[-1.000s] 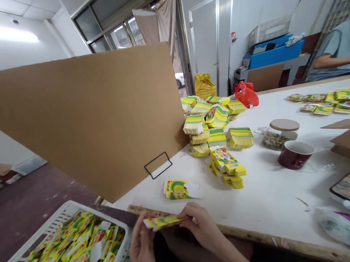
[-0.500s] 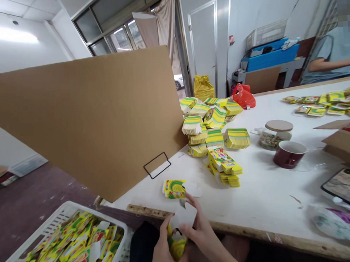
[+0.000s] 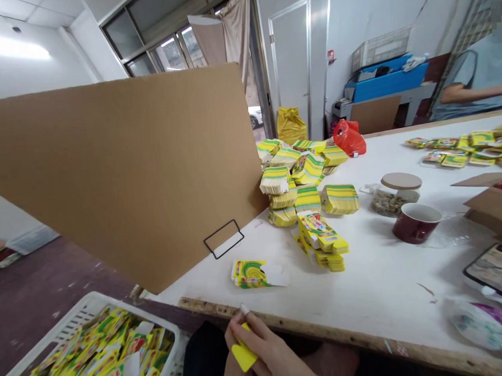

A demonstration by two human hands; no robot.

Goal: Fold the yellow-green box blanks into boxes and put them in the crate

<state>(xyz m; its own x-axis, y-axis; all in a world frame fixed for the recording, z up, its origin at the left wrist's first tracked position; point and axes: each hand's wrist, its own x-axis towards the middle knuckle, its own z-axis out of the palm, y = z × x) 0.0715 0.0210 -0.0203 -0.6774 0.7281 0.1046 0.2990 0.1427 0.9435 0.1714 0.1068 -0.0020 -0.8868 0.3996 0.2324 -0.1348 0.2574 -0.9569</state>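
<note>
A yellow carton [image 3: 244, 355] is held between both hands at the table's front edge, a yellow flap sticking out. My left hand [image 3: 232, 363] is closed round its left side, partly covered by the other hand. My right hand [image 3: 268, 350] lies over it with the fingers bent round the carton; a small white tip shows above the fingers. Just beyond them, another yellow and green carton [image 3: 250, 273] with a white flap lies on the white table [image 3: 365, 283]. Farther back are a few loose flat cartons [image 3: 318, 229] and bundled carton stacks [image 3: 304, 174].
A white basket [image 3: 174, 332] full of cartons stands at lower left. Behind it rises a large cardboard sheet [image 3: 141, 171], with a black wire frame [image 3: 224, 239] near its base. To the right are a maroon mug [image 3: 415, 224], a jar, a phone and an open box. A person sits at far right.
The carton has turned in my hands: its open white end no longer shows and a yellow flap now does. My right hand has moved down and left, over my left hand.
</note>
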